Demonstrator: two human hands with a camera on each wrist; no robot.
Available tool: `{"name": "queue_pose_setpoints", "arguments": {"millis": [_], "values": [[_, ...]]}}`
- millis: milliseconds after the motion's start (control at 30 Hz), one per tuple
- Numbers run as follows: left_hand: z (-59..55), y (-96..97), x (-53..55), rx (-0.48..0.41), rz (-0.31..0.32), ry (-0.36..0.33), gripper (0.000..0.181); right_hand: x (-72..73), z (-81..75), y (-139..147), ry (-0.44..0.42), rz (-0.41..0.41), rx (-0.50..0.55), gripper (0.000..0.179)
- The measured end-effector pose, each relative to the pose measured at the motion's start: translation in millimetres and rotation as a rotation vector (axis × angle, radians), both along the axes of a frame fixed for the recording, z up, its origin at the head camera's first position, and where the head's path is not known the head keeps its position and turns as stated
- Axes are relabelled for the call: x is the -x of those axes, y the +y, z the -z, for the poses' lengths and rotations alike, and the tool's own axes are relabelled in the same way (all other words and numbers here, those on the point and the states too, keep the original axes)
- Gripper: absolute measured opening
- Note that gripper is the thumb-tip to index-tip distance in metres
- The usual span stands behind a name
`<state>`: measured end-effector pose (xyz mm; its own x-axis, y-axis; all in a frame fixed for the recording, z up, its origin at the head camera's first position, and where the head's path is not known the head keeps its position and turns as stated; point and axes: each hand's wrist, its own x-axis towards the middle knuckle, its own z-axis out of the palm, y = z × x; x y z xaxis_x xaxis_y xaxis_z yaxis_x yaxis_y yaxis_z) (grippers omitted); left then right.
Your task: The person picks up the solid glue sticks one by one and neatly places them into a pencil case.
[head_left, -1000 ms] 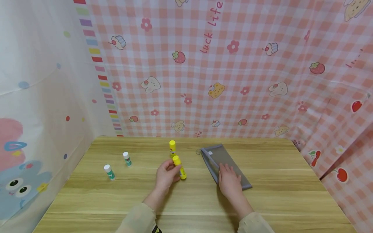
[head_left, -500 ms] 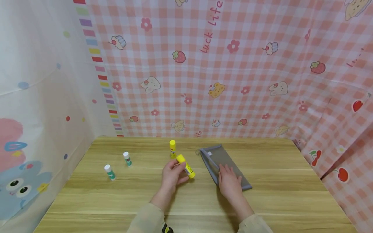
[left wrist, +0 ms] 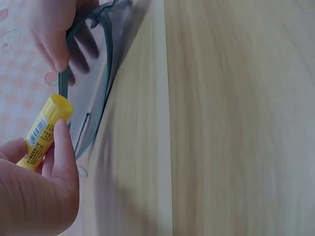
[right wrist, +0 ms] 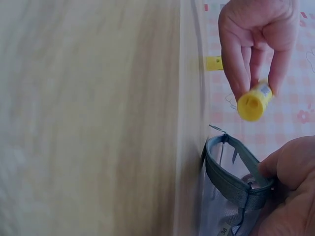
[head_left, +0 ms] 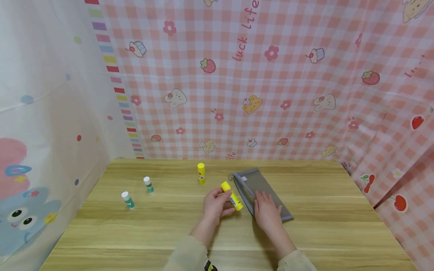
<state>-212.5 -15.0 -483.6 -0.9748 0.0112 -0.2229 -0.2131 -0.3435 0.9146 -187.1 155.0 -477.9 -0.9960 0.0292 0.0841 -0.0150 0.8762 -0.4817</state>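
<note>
My left hand (head_left: pixel 214 205) pinches a yellow glue stick (head_left: pixel 232 196) between thumb and fingers, just left of a grey mesh zip pouch (head_left: pixel 268 184). The stick is tilted and apart from the pouch. My right hand (head_left: pixel 267 211) holds the pouch's near part, with its thumb (right wrist: pixel 278 162) at the rim and fingers seen through or behind the mesh in the left wrist view. The pouch mouth (right wrist: pixel 236 160) gapes in the right wrist view. Another yellow glue stick (head_left: pixel 201 174) stands upright behind my left hand.
Two white-capped green glue sticks (head_left: pixel 128 200) (head_left: pixel 148 185) stand on the left of the wooden table (head_left: pixel 152 233). A checked curtain (head_left: pixel 190 124) hangs behind the table's far edge, and a white printed one (head_left: pixel 54 113) on the left.
My left hand has carried the yellow glue stick rightward toward the pouch, and the stick has tilted more. The right hand and pouch stay nearly in place.
</note>
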Motion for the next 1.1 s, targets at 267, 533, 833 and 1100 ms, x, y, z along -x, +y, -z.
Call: {"name": "queue_pose_setpoints", "arguments": {"millis": [267,533,833,1100], "values": [[6.0,19.8,4.3,0.026,-0.019,-0.043,0.038,-1.4,-1.1,0,0.016,0.006,0.012,0.038],[6.1,31.9,6.3,0.053,-0.03,-0.059,0.031,0.1,3.1,1,0.024,0.015,0.046,0.039],[8.3,43.5,9.1,0.093,-0.036,-0.077,0.031,-0.8,2.6,2,-0.007,0.017,0.05,0.041],[11.8,48.4,10.7,0.151,-0.047,-0.087,0.031,-1.4,1.0,2,-0.013,0.022,0.064,0.04]]}}
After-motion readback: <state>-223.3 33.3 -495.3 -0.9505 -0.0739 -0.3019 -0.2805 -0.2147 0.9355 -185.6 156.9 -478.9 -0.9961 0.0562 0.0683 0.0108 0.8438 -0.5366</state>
